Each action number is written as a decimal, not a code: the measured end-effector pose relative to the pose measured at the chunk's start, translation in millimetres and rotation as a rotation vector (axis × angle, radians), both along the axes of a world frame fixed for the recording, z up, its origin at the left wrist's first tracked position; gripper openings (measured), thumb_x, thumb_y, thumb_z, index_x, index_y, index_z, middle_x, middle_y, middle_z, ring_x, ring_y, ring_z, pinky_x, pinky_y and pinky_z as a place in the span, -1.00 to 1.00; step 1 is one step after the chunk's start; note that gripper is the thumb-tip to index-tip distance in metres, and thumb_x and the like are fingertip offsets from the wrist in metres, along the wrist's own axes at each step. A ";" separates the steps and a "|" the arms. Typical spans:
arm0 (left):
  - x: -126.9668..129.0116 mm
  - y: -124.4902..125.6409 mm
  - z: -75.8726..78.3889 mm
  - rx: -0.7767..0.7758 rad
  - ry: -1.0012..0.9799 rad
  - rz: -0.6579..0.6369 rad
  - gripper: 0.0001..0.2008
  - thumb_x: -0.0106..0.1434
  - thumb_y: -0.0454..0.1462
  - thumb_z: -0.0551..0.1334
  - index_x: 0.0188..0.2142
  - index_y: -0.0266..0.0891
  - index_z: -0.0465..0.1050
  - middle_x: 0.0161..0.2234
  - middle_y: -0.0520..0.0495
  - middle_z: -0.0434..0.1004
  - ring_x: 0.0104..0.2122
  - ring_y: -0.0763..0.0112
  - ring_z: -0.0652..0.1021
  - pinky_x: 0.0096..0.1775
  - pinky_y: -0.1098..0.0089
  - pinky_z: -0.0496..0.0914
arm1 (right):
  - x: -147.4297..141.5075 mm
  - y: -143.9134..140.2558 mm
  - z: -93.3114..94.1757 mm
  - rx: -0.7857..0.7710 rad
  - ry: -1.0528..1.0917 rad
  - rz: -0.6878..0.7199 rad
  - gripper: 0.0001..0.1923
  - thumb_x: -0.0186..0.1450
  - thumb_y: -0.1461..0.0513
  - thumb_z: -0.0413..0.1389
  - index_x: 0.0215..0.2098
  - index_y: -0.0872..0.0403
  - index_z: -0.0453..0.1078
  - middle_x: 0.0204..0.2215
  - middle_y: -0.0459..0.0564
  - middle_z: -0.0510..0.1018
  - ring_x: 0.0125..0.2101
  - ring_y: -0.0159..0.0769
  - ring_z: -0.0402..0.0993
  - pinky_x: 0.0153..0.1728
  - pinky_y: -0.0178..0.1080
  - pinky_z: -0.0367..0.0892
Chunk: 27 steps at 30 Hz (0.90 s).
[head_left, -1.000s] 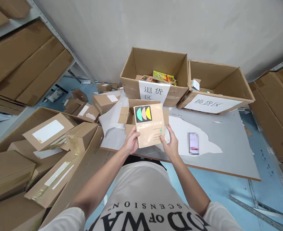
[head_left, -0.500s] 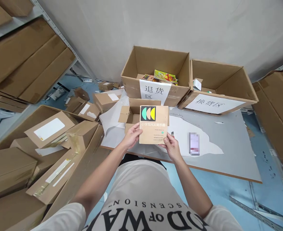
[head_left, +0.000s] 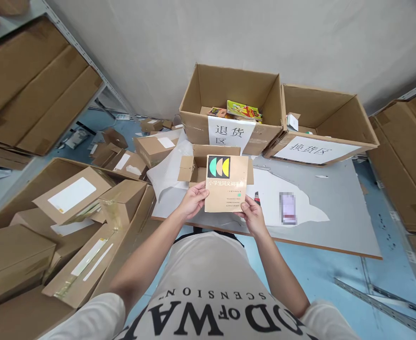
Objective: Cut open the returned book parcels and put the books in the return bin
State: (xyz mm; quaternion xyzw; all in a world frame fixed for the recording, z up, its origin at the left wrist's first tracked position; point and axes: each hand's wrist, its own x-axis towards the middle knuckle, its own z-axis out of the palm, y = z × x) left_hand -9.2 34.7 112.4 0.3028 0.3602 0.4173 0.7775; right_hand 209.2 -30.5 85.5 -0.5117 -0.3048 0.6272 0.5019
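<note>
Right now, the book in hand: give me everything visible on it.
The book is a thin tan paperback, cover facing the camera, upright and closed. A black panel at top left shows green, orange and yellow half-circles; white Chinese title beneath, small print and a green dot lower down. The left hand grips its lower left edge, the right hand its bottom right corner. It is held above the table.

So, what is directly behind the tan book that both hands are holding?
Behind the tan book sits a small opened carton, flaps out. The book covers its inside, so any contents cannot be seen.
</note>
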 end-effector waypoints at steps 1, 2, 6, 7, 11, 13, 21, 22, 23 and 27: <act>-1.9 -0.3 0.0 -0.003 -0.008 -0.003 -0.41 0.04 -0.25 0.39 0.07 -0.29 0.35 -0.08 -0.25 0.54 -0.06 0.13 0.53 -0.02 0.19 0.40 | -1.9 -0.5 -0.7 -0.001 -0.007 -0.005 -0.35 0.11 -0.03 0.22 0.12 0.00 0.30 -0.08 0.03 0.55 -0.19 -0.16 0.54 -0.29 -0.14 0.52; -3.7 -0.6 0.0 -0.007 -0.016 -0.003 -0.41 0.04 -0.25 0.39 0.07 -0.29 0.35 -0.08 -0.25 0.54 -0.06 0.13 0.53 -0.02 0.19 0.40 | -3.8 -0.9 -1.3 -0.001 -0.014 -0.009 -0.35 0.10 -0.04 0.22 0.12 -0.01 0.30 -0.08 0.04 0.55 -0.19 -0.15 0.54 -0.28 -0.14 0.52; -9.0 -1.1 -1.0 -0.019 -0.030 0.000 -0.42 0.02 -0.27 0.39 0.06 -0.29 0.36 -0.08 -0.24 0.54 -0.05 0.13 0.52 -0.02 0.20 0.40 | -10.0 -3.5 -2.5 -0.001 -0.043 -0.018 -0.35 0.10 -0.05 0.21 0.12 -0.02 0.30 -0.07 0.04 0.55 -0.18 -0.12 0.54 -0.28 -0.11 0.51; -9.9 -1.3 -1.6 -0.020 -0.028 0.001 -0.42 0.02 -0.27 0.39 0.06 -0.29 0.36 -0.08 -0.23 0.54 -0.05 0.13 0.52 -0.02 0.19 0.40 | -11.3 -4.3 -2.5 -0.001 -0.043 -0.021 -0.35 0.11 -0.05 0.21 0.12 -0.02 0.30 -0.07 0.04 0.55 -0.17 -0.12 0.54 -0.27 -0.10 0.51; -12.3 -2.6 -5.1 -0.003 -0.014 0.000 -0.44 0.03 -0.25 0.39 0.05 -0.27 0.37 -0.08 -0.22 0.55 -0.04 0.13 0.52 -0.03 0.20 0.40 | -16.3 -7.5 -1.6 -0.002 -0.041 -0.039 -0.33 0.11 -0.05 0.21 0.13 0.00 0.29 -0.07 0.05 0.55 -0.18 -0.12 0.54 -0.28 -0.10 0.52; -13.2 -3.2 -6.7 0.009 -0.016 0.002 -0.44 0.04 -0.24 0.38 0.06 -0.26 0.37 -0.08 -0.21 0.55 -0.04 0.13 0.52 -0.03 0.21 0.40 | -18.4 -8.7 -0.3 0.002 -0.062 -0.047 -0.31 0.10 -0.07 0.20 0.14 0.01 0.29 -0.08 0.06 0.55 -0.18 -0.11 0.53 -0.30 -0.09 0.53; -15.5 0.8 -6.6 0.021 -0.024 0.007 -0.45 0.06 -0.26 0.37 0.06 -0.26 0.37 -0.08 -0.20 0.54 -0.08 0.18 0.54 -0.09 0.27 0.43 | -19.7 -5.9 16.0 -0.039 -0.080 0.033 -0.31 0.11 -0.02 0.20 0.16 0.00 0.24 -0.18 0.05 0.59 -0.32 -0.16 0.58 -0.41 -0.13 0.54; -15.7 2.2 -6.4 0.027 -0.020 0.001 -0.46 0.06 -0.25 0.37 0.06 -0.26 0.37 -0.07 -0.20 0.54 -0.09 0.18 0.54 -0.10 0.28 0.44 | -20.1 -4.1 18.5 -0.048 -0.077 0.053 -0.32 0.12 -0.01 0.20 0.16 -0.01 0.24 -0.17 0.05 0.59 -0.35 -0.18 0.59 -0.42 -0.14 0.54; -16.0 3.9 -6.1 0.033 -0.013 -0.003 -0.46 0.06 -0.24 0.36 0.05 -0.26 0.37 -0.07 -0.20 0.54 -0.10 0.19 0.54 -0.11 0.29 0.44 | -20.6 -1.7 20.8 -0.051 -0.079 0.066 -0.33 0.12 -0.01 0.21 0.16 -0.01 0.25 -0.18 0.04 0.59 -0.37 -0.19 0.59 -0.42 -0.15 0.54; -18.2 13.1 -4.9 0.054 0.016 0.005 -0.43 0.06 -0.19 0.36 0.07 -0.24 0.34 -0.09 -0.21 0.55 -0.12 0.19 0.56 -0.14 0.27 0.45 | -22.8 12.7 29.5 -0.027 -0.086 0.042 -0.38 0.11 0.02 0.22 0.12 -0.03 0.30 -0.23 -0.02 0.62 -0.40 -0.23 0.59 -0.35 -0.13 0.56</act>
